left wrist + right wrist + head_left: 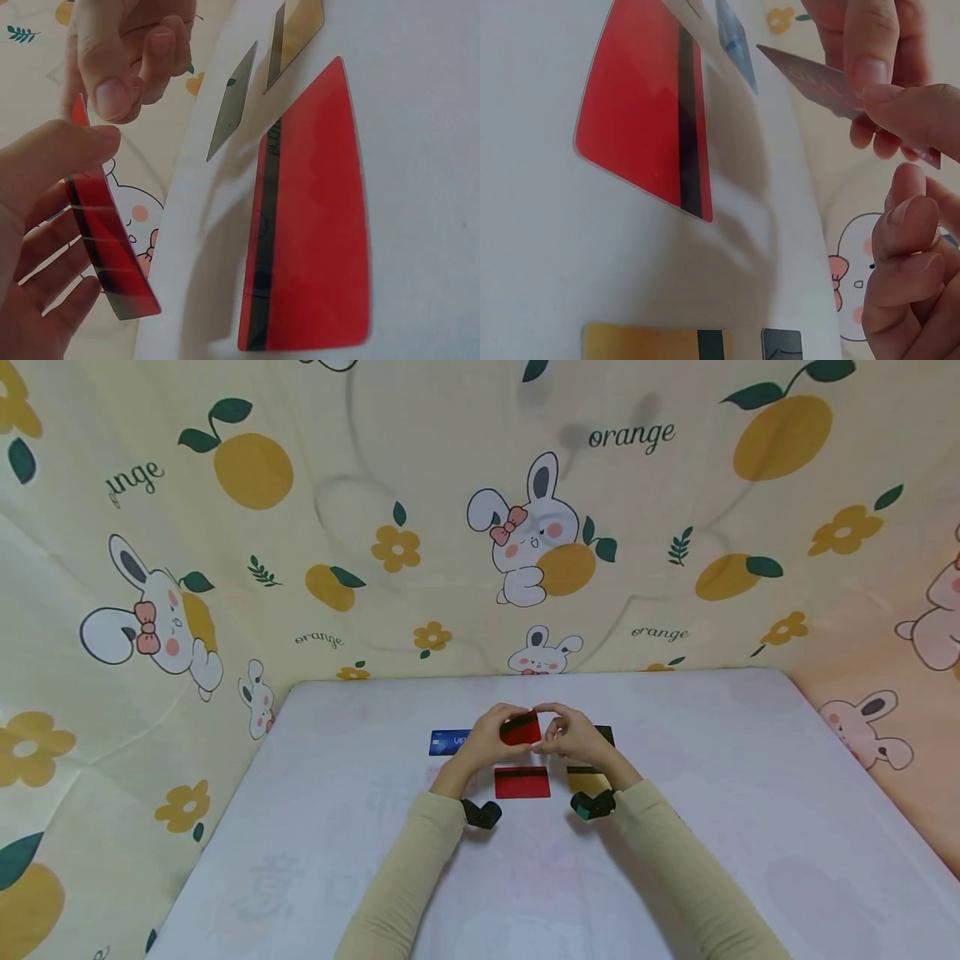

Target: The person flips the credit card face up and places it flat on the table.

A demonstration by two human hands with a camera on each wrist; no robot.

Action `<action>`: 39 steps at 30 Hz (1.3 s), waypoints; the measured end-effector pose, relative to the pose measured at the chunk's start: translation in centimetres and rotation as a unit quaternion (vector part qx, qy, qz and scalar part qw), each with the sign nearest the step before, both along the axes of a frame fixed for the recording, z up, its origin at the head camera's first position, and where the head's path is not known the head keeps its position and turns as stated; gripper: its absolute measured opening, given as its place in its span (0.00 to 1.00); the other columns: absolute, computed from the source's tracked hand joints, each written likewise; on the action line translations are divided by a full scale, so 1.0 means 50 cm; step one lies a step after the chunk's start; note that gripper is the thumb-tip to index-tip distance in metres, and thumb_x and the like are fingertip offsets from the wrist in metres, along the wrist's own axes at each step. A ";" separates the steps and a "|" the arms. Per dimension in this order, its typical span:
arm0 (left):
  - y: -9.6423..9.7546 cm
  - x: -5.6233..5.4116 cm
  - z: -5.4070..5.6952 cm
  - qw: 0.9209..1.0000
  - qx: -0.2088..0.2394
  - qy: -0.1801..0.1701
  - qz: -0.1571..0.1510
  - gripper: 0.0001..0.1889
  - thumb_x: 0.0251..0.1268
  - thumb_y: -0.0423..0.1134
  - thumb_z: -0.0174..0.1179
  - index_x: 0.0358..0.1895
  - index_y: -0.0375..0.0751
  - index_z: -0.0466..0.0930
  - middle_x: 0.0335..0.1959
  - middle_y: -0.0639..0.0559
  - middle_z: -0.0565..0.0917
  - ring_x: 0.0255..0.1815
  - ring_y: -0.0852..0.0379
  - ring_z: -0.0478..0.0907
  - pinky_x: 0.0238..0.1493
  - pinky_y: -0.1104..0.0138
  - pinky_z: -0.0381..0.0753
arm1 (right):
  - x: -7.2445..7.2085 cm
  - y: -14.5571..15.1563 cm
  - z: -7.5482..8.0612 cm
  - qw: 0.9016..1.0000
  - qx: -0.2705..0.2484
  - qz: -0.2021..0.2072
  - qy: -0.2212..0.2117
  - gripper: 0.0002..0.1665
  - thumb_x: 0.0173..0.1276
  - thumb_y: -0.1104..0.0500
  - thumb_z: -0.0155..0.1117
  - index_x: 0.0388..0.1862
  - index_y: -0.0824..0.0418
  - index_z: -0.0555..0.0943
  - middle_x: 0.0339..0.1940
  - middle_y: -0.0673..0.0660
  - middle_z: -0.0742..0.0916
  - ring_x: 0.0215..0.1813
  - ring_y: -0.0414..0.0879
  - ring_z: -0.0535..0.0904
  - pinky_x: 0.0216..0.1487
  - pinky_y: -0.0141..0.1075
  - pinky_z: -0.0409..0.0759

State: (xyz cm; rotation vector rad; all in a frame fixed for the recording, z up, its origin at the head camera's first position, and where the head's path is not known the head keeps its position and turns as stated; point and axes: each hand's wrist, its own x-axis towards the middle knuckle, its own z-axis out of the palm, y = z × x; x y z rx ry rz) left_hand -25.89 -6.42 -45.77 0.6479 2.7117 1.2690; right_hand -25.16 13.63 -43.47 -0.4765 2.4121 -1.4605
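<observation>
Left hand (491,739): pinching the held card (522,728), thumb on one face, fingers on the other.
Right hand (574,735): thumb and forefinger pinching its right end; other fingers curled.
Slip: likely if one hand lets go before the other has firm hold.
Bend: possible if the two hands press against each other.
Place: raised and tilted over the table (315,860), apart from the lower red card (522,786).
Looks: thin, glossy, red; black stripe on one face, pale lettering on the other.
Lower red card: flat, striped; a dropped card could land on it.
Blue card (447,742): left, partly hidden.
Gold card (584,783), black card (606,733): right, partly hidden; a lowered wrist could nudge the gold.
</observation>
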 end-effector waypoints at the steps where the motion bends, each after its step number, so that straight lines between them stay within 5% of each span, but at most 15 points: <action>1: 0.000 0.000 0.000 1.000 0.003 -0.001 -0.001 0.31 0.55 0.42 0.70 0.64 0.46 0.72 0.62 0.47 0.75 0.62 0.50 0.74 0.63 0.58 0.77 | 0.004 -0.001 0.006 1.000 -0.001 0.001 -0.002 0.40 0.58 0.65 0.70 0.68 0.67 0.65 0.27 0.55 0.78 0.24 0.42 0.71 0.27 0.33 0.77; 9: -0.001 -0.001 -0.001 1.000 0.028 -0.004 -0.001 0.30 0.56 0.41 0.70 0.64 0.46 0.72 0.61 0.47 0.76 0.62 0.50 0.74 0.63 0.57 0.77 | -0.015 0.006 -0.031 1.000 0.004 -0.006 -0.002 0.40 0.56 0.63 0.72 0.67 0.66 0.66 0.25 0.52 0.78 0.24 0.42 0.71 0.27 0.33 0.77; 25: -0.010 0.004 0.004 0.997 0.070 -0.014 -0.005 0.31 0.56 0.39 0.69 0.65 0.43 0.70 0.62 0.46 0.77 0.65 0.49 0.74 0.68 0.55 0.72 | -0.017 0.004 -0.049 0.999 -0.020 -0.017 -0.020 0.36 0.55 0.64 0.73 0.63 0.67 0.71 0.25 0.50 0.78 0.22 0.42 0.73 0.25 0.33 0.77; 39: -0.005 0.008 0.017 0.994 0.110 -0.018 -0.023 0.32 0.57 0.37 0.68 0.65 0.40 0.68 0.63 0.42 0.76 0.66 0.46 0.73 0.69 0.53 0.70 | -0.022 -0.005 -0.062 0.999 -0.030 -0.005 -0.038 0.38 0.58 0.63 0.70 0.66 0.70 0.66 0.48 0.69 0.83 0.36 0.39 0.82 0.35 0.32 0.82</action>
